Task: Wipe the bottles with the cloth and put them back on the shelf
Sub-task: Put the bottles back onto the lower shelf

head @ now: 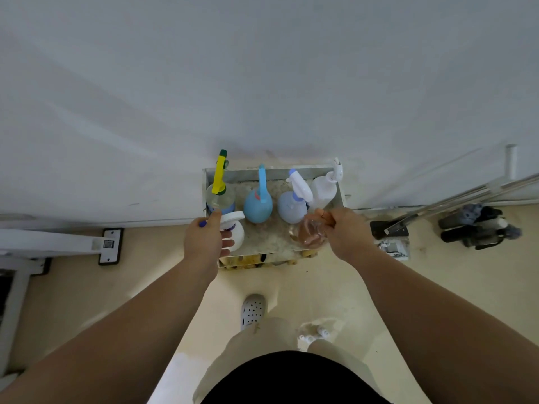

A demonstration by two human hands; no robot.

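Against the pale wall, seen from the head camera, a low white shelf (208, 174) stands on the cream floor (291, 281). Four bottles stand in a row along its back. From left to right they are a clear bottle with a yellow trigger (220, 191), a light blue bottle (258, 206), a lavender spray bottle (291, 207) with a white trigger, and a white pump bottle (323, 188) in the right rear corner.

The left hand (204, 238) is at the shelf's front left. Its fingers are curled round a small white dispenser bottle (236, 228), just in front of the yellow-trigger bottle. The right hand (347, 232) is at the front right and pinches the top of a clear pinkish bottle (309, 234), which sits just in front of the lavender one. Whether either held bottle rests on the shelf top or is lifted off it cannot be told.

Yellowish items (248, 261) show on a lower level under the front edge, too dim to name. Right of the shelf, long metal handles (455, 199) lean over the floor beside some dark objects (478, 228). On the left is a white bracket (109, 245) with a printed code. A white perforated shoe (253, 310) shows below the arms.
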